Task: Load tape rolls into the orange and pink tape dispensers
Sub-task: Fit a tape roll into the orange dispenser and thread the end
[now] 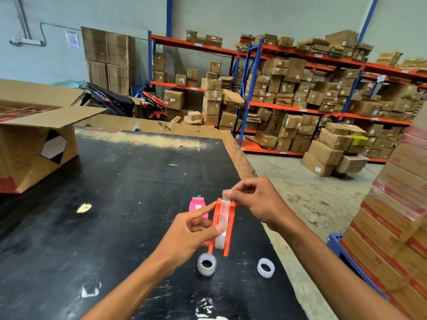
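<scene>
My left hand (189, 229) grips the orange tape dispenser (227, 239) above the black table (104, 204), thumb pressed on the clear tape roll seated inside it. My right hand (256, 204) pinches the loose end of that tape (225, 192) at the dispenser's far tip. The pink dispenser (196, 207) lies on the table just behind my left fingers. A clear tape roll (206, 264) stands on the table below the orange dispenser. To its right lies a white plastic ring (266, 267).
An open cardboard box (34, 144) sits at the table's far left. The table's right edge (242, 162) drops to a concrete floor. Stacked cartons (397, 215) stand close on the right. Shelving full of boxes (300, 88) fills the background.
</scene>
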`<state>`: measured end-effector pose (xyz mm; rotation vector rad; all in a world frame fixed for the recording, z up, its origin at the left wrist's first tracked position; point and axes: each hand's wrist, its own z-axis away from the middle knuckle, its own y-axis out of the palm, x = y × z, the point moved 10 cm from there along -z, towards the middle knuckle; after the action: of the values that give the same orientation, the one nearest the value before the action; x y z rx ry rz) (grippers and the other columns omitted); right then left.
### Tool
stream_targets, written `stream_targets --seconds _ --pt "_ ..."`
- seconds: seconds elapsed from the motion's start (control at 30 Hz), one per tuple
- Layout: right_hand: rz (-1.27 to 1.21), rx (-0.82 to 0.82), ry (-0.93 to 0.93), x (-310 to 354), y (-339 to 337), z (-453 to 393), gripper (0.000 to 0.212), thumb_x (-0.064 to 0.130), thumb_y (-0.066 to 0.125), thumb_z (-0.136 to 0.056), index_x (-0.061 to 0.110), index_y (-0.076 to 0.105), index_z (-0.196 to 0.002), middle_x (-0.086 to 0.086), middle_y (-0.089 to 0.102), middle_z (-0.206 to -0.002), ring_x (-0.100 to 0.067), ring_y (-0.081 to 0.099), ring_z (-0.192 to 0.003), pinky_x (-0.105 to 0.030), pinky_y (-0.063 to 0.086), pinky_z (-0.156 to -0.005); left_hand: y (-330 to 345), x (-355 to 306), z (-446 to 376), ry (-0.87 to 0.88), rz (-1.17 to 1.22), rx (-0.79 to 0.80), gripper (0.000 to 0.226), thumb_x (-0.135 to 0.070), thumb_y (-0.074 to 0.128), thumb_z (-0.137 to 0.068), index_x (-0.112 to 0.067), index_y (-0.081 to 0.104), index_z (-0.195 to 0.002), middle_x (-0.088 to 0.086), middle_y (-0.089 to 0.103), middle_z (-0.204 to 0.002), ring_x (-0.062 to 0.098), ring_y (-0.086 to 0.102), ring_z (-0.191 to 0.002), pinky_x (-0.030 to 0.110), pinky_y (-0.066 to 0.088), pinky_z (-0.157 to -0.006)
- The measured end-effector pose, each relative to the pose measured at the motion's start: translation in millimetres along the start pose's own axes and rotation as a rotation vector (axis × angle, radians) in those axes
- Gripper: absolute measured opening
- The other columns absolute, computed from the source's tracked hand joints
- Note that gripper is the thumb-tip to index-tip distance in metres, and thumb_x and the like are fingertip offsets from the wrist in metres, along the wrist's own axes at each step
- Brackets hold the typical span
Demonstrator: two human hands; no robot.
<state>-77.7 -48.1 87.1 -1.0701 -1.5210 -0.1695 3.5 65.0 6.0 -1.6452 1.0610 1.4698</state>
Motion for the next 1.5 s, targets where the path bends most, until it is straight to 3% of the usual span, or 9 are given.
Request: stream_targets --seconds 0.23,0.37,0.5,0.6,0.73,0.9,1.03,1.23,1.5 --pt "-0.108 0.045 0.200 -31.4 12.1 2.7 0.009 0.003 0.072 -0.079 -0.001 0.071 -0.071 -0.004 0.067 -0.069 -0.005 0.064 -0.063 -0.008 0.047 -0.049 -2.1 11.9 6.4 -0.020 0.033 -0.009 0.047 -0.013 0.076 -0.074 -0.027 0.066 -0.118 0.026 0.072 -0.098 0.025 0.067 -0.081 0.030 0.061 -0.068" --pt "-0.148 0.014 0.318 -62.3 12.5 5.5 0.021 0.017 0.069 -0.084 -0.004 0.072 -0.086 -0.019 0.073 -0.086 -0.015 0.065 -0.071 -0.018 0.055 -0.062 4.4 31.4 1.7 -0.118 0.015 -0.045 0.039 -0.021 0.074 -0.078 -0.018 0.066 -0.116 0.025 0.074 -0.094 0.025 0.070 -0.077 0.036 0.061 -0.067" --pt "-0.236 -0.072 0.377 -94.1 9.9 13.7 0.029 0.026 0.062 -0.089 -0.003 0.069 -0.091 -0.011 0.065 -0.081 -0.015 0.060 -0.069 -0.020 0.055 -0.060 -5.7 50.7 -15.5 -0.225 0.016 -0.188 0.033 -0.028 0.072 -0.080 -0.011 0.065 -0.108 0.027 0.072 -0.096 0.023 0.068 -0.068 0.029 0.057 -0.055" --pt "-0.279 -0.004 0.395 -110.8 21.5 16.3 0.027 0.027 0.056 -0.093 0.004 0.070 -0.086 -0.009 0.065 -0.080 -0.014 0.061 -0.070 -0.019 0.055 -0.060 -3.8 49.6 -43.8 -0.176 -0.108 -0.234 0.017 -0.030 0.065 -0.085 -0.014 0.070 -0.090 0.021 0.067 -0.084 0.022 0.059 -0.068 0.035 0.053 -0.062" --pt "-0.202 -0.032 0.380 -133.9 17.8 4.0 0.029 0.024 0.053 -0.094 0.003 0.073 -0.089 -0.013 0.069 -0.083 -0.015 0.062 -0.078 -0.018 0.052 -0.063 21.0 57.9 -80.6 -0.140 -0.279 -0.204 0.031 -0.026 0.051 -0.093 -0.003 0.071 -0.087 0.012 0.070 -0.078 0.019 0.056 -0.071 0.039 0.049 -0.070" --pt "-0.235 -0.076 0.432 -171.3 16.3 -9.3 0.035 0.018 0.052 -0.093 0.017 0.072 -0.064 0.009 0.067 -0.050 -0.004 0.059 -0.055 -0.021 0.051 -0.059 50.7 73.8 -104.3 -0.151 -0.437 -0.140 0.024 -0.022 0.042 -0.095 -0.011 0.061 -0.085 0.008 0.069 -0.087 0.023 0.062 -0.081 0.039 0.050 -0.083" --pt "-0.231 -0.053 0.451 -196.5 22.0 -22.6 0.043 0.024 0.053 -0.092 0.017 0.069 -0.053 0.007 0.065 -0.051 -0.010 0.059 -0.056 -0.033 0.051 -0.064 55.1 81.3 -115.0 -0.185 -0.496 -0.141 0.026 -0.018 0.041 -0.091 -0.008 0.064 -0.097 0.013 0.072 -0.099 0.029 0.066 -0.095 0.044 0.052 -0.088" --pt "-0.191 -0.036 0.397 -209.0 23.3 -39.1 0.032 0.022 0.054 -0.091 0.001 0.072 -0.074 -0.003 0.063 -0.063 -0.013 0.056 -0.059 -0.022 0.045 -0.053 49.3 76.9 -122.5 -0.203 -0.519 -0.196 0.023 -0.015 0.047 -0.090 -0.002 0.065 -0.095 0.016 0.071 -0.098 0.031 0.066 -0.093 0.044 0.052 -0.084" --pt "-0.170 0.018 0.410 -217.1 16.4 -32.9 0.038 0.012 0.048 -0.093 0.024 0.069 -0.063 0.012 0.063 -0.062 -0.012 0.054 -0.066 -0.021 0.047 -0.057 61.0 90.8 -109.3 -0.257 -0.476 -0.109 0.023 -0.015 0.046 -0.086 -0.011 0.068 -0.092 0.009 0.074 -0.090 0.026 0.067 -0.086 0.042 0.052 -0.082"
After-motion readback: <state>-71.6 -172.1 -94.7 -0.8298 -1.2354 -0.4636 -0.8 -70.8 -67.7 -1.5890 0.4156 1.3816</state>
